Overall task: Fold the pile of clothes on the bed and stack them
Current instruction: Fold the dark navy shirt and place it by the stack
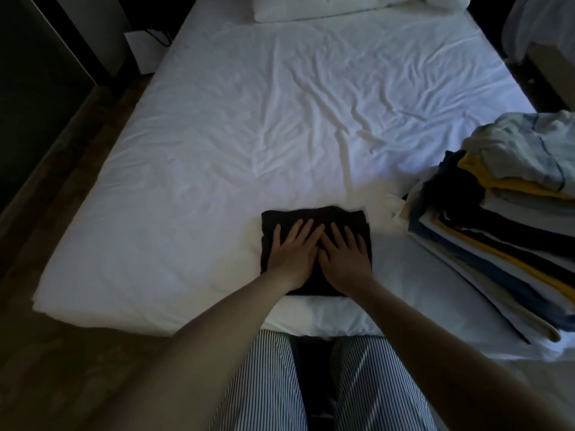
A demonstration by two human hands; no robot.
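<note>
both hands, left hand point(291, 255) and right hand point(343, 258), press flat with straight fingers on a folded black cloth garment point(314, 219) on the white-sheeted bed point(249, 119), near a stack of folded clothes point(497, 237).

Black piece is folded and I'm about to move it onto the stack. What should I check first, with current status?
1. Black piece folded into a compact rectangle: ok.
2. Left hand flat on it, fingers straight: ok.
3. Right hand flat on it, fingers straight: ok.
4. Grip for lifting: not ok, neither hand grips an edge yet.
5. Sheet between piece and stack bare: ok.
6. Stack top level for landing: not ok, the light garment on top lies rumpled.
</note>
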